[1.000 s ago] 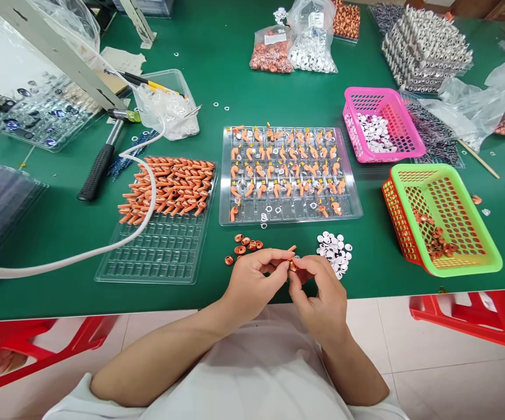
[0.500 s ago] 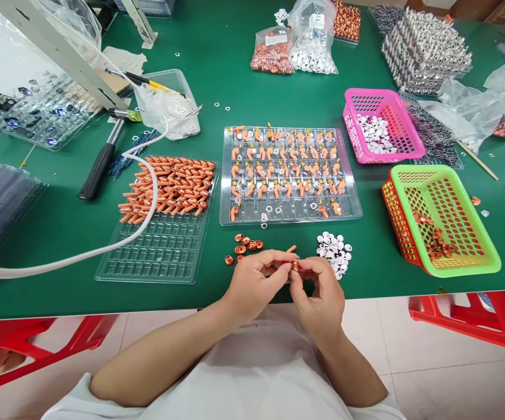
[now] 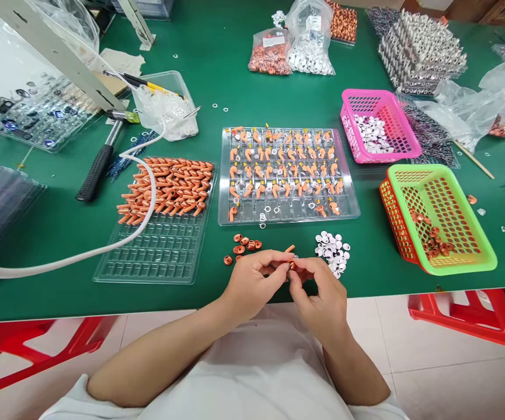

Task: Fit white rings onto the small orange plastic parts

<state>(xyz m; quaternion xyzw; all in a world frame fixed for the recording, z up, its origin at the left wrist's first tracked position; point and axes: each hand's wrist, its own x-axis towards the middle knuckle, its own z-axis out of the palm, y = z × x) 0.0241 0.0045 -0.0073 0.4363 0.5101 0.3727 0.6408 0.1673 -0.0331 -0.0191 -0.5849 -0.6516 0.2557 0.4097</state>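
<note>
My left hand (image 3: 254, 284) and my right hand (image 3: 322, 294) meet near the table's front edge, fingertips pinched round one small copper-coloured part (image 3: 291, 265). An orange stem (image 3: 289, 249) sticks up just behind the fingertips. Left of the hands lie several loose copper-coloured pieces (image 3: 239, 249); to the right is a pile of white discs (image 3: 333, 251). Beyond them a clear tray (image 3: 278, 214) holds rows of curved orange parts. Another clear tray (image 3: 147, 269), at left, has many copper-coloured tubes (image 3: 169, 186) stacked on its far half.
A pink basket (image 3: 381, 96) with white pieces and a green basket (image 3: 475, 233) with copper-coloured pieces stand at right. A black-handled hammer (image 3: 95, 172) and a white hose (image 3: 103, 251) are at left. Filled bags (image 3: 270, 55) lie farther back.
The view has shifted slightly. Both hands stay together at the small part, with the right fingers turned a little and the part less visible between the fingertips.
</note>
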